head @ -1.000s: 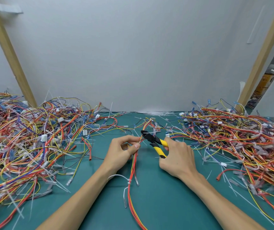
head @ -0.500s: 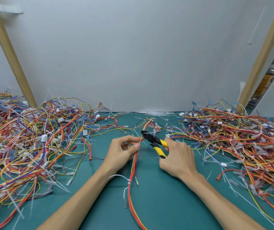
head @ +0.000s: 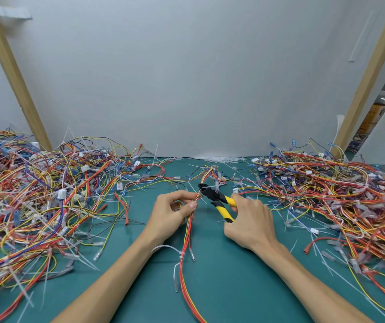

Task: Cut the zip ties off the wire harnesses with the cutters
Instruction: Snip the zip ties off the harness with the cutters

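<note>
Hardly anything is moving: your left hand (head: 172,213) is still pinching the wire harness (head: 188,231) toward the table's (head: 221,287) far edge, your right hand (head: 249,220) is gripping the cutters (head: 219,199) at a zip tie (head: 207,187); squeezing is likely coming next.

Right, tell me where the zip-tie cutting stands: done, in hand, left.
Done: loose cut ties litter the far edge of the mat. In hand: left hand pinches one harness, right hand holds the cutters with their tip at a white tie. Left: another tie lower on that harness, plus the left pile and right pile; which pile is finished I cannot tell.
</note>
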The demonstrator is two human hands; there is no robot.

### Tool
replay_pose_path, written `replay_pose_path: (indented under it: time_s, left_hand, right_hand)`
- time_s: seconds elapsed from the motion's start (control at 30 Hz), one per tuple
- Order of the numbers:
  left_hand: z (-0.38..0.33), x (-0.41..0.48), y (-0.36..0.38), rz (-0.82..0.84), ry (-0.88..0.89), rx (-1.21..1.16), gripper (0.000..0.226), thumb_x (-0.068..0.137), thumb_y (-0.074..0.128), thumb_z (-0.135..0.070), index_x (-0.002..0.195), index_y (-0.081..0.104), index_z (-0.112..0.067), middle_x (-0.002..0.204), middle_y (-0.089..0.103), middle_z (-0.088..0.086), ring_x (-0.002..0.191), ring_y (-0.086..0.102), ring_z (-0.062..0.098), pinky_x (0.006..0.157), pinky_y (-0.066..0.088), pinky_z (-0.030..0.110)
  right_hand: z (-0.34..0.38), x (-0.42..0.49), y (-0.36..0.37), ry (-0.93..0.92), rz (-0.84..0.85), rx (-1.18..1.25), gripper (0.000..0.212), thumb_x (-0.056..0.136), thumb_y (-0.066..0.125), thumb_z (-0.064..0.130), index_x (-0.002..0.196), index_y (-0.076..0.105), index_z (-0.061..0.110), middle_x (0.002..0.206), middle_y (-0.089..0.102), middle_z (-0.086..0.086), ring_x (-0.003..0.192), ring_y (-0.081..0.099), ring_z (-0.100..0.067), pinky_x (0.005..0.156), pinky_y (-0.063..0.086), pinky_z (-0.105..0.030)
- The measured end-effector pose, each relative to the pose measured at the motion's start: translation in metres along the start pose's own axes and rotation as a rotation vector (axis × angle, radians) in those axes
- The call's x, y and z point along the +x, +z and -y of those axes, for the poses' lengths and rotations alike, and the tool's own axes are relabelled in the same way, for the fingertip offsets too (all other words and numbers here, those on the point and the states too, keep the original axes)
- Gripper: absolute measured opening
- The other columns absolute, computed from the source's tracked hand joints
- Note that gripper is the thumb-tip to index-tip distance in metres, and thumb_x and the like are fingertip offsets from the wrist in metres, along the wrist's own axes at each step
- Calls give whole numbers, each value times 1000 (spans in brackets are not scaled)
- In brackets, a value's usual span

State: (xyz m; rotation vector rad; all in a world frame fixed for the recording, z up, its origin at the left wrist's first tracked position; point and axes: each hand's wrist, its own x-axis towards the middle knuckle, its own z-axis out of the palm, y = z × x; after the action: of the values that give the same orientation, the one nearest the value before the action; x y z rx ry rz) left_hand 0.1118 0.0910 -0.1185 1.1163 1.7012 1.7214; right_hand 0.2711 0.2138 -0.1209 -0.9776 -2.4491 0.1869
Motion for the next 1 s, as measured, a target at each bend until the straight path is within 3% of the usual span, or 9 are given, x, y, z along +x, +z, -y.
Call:
replay_pose_path:
  time_s: [0.17,0.37,0.63,1.0]
  left_hand:
    - [1,0,0,-4,-11,0,15,88,68,-5,89,74,-19,76,62,2,61,53,15,48,41,17]
    - [2,0,0,-1,-6,1,16,88,68,-5,89,74,-19,76,62,2,57,55,10,47,41,16]
    - [3,0,-1,2,-1,6,17,88,68,-4,88,74,-21,75,61,2,59,54,12,48,41,18]
    - [1,0,0,-9,-11,13,14,88,68,-5,91,73,-18,75,61,0,59,54,10,48,42,17]
  right_hand:
    - [0,0,-1,4,10,-2,26,58,61,28,74,40,25,62,44,13,64,46,-25,52,28,-29]
    - [2,-1,-2,24,18,14,25,59,62,27,78,45,23,75,57,11,68,49,-26,55,30,-30]
    - [2,-3,-4,15,22,25,24,59,63,25,74,44,23,60,39,17,65,46,-25,53,28,-29]
    - [1,-1,-3,46,24,87,24,58,63,25,70,41,23,60,42,17,63,46,-20,49,24,-25]
